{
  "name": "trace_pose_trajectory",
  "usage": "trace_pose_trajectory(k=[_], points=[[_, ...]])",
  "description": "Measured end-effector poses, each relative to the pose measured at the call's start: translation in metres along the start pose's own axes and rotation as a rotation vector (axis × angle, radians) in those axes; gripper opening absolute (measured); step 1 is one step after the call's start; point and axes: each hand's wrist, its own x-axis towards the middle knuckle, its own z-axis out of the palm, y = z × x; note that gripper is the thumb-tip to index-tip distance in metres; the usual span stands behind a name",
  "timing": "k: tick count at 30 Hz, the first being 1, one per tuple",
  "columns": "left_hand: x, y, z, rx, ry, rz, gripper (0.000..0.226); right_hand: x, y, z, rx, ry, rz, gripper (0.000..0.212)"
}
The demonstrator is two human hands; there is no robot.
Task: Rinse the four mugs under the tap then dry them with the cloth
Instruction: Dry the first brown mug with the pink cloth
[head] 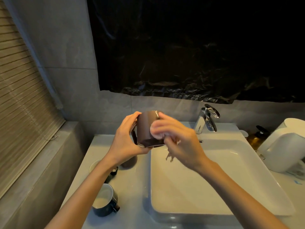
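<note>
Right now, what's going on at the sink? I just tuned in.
A person holds a brown mug upside down above the basin's left edge. The left hand grips it at the handle side, while the right hand rubs its wall with a pale cloth; that hand is motion-blurred. The tap shows no visible stream. On the counter to the left, a dark mug stands upright, and two more are partly hidden under the left forearm.
</note>
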Motion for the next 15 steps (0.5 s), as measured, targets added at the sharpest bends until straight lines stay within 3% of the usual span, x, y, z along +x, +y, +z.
trace_pose_trajectory(k=[4,9,12,15], points=[[0.0,0.008,0.006,-0.031,-0.02,0.011,0.099,0.037,0.012,-0.007,0.067,0.162,0.185,0.035],[0.002,0.006,0.0,-0.104,0.014,-0.044,0.097,-0.002,-0.005,-0.004,0.109,0.093,0.095,0.038],[0.002,0.005,-0.003,-0.108,0.012,-0.071,0.095,-0.02,-0.011,-0.005,0.136,0.039,0.074,0.029],[0.003,0.005,-0.003,-0.111,0.007,-0.071,0.096,-0.01,-0.009,-0.014,0.263,0.192,0.211,0.025]])
